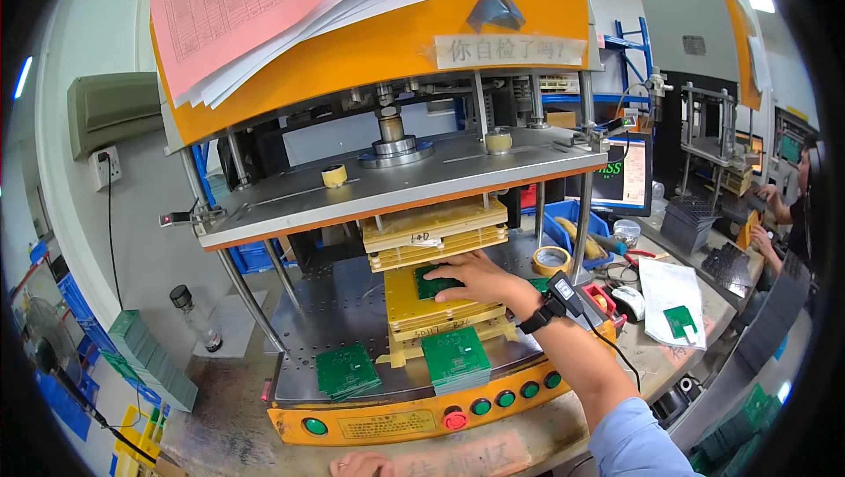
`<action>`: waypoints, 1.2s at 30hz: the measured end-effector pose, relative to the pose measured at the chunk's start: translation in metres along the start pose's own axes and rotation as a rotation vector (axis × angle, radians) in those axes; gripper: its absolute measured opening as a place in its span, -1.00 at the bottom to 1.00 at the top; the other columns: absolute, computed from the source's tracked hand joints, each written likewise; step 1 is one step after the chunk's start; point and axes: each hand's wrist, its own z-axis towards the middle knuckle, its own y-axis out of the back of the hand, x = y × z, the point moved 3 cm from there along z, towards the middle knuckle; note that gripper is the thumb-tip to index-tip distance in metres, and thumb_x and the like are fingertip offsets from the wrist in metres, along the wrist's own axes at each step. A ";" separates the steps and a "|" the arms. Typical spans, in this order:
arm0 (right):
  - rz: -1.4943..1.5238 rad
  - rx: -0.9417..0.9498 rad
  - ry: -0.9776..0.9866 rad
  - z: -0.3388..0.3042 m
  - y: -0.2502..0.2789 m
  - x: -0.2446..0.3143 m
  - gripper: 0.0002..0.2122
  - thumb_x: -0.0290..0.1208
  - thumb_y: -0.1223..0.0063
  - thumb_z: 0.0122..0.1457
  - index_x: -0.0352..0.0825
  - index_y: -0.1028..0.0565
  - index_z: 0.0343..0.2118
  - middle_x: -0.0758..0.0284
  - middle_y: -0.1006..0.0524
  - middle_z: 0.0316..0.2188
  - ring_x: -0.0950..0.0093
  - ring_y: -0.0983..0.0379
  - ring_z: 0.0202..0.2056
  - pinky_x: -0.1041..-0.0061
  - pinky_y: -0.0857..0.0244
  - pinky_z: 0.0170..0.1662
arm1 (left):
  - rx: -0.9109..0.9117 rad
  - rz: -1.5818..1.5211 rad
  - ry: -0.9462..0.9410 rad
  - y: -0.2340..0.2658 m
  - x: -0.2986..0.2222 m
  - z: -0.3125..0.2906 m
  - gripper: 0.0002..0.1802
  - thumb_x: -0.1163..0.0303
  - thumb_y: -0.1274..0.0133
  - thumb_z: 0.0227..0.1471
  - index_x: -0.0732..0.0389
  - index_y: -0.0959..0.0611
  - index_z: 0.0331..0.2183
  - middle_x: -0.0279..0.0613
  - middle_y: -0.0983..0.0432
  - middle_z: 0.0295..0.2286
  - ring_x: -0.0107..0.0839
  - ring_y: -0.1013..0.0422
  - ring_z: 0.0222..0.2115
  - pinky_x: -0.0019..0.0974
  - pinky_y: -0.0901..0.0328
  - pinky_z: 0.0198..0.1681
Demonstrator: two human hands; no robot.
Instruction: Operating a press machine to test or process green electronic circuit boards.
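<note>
My right hand (480,282) reaches between the plates of a press, thumb and fingers closed about a green circuit board (429,287) on the yellow test fixture (407,308). The hand partly hides that board. Above it hangs the fixture's pale yellow upper part (431,231). In front, on the dark metal base, lie a stack of green circuit boards (456,358) and, to its left, another pile of boards (348,371). Only part of my left hand (361,465) shows at the lower edge, by the bench front; its fingers are mostly cut off.
Green buttons (481,407) and a red knob (455,419) line the press's orange front. Steel posts (255,301) flank the base. Tape (552,260), a white mouse (628,303) and a paper sheet (666,297) lie right. Boards (151,358) are stacked left. A co-worker's hands (767,226) work far right.
</note>
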 end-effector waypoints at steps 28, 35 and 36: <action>-0.257 -0.131 0.207 -0.112 0.004 0.151 -0.49 -0.01 -0.15 0.09 -0.36 -0.49 -0.06 0.31 -0.50 -0.08 0.38 -0.42 -0.08 0.38 -0.27 0.01 | 0.002 0.143 0.285 0.013 0.010 0.009 -0.62 0.29 -0.13 0.04 0.24 -0.50 -0.12 0.18 -0.37 -0.01 0.25 -0.15 0.07 0.21 -0.05 0.16; -0.276 -0.111 0.278 -0.109 0.002 0.159 -0.54 -0.05 -0.16 0.11 -0.35 -0.51 -0.09 0.29 -0.53 -0.12 0.34 -0.45 -0.07 0.43 -0.34 -0.06 | -0.255 0.276 0.258 0.016 0.008 -0.004 -0.71 0.26 -0.10 0.05 0.25 -0.57 -0.22 0.13 -0.46 -0.09 0.15 -0.26 0.00 0.14 -0.13 0.11; -0.278 -0.094 0.259 -0.108 0.002 0.160 -0.52 -0.04 -0.18 0.10 -0.36 -0.50 -0.08 0.29 -0.53 -0.11 0.34 -0.45 -0.07 0.42 -0.34 -0.06 | -0.194 0.204 0.268 0.008 0.014 -0.011 -0.75 0.27 -0.10 0.05 0.23 -0.60 -0.27 0.07 -0.50 -0.17 0.09 -0.32 -0.07 0.09 -0.18 0.04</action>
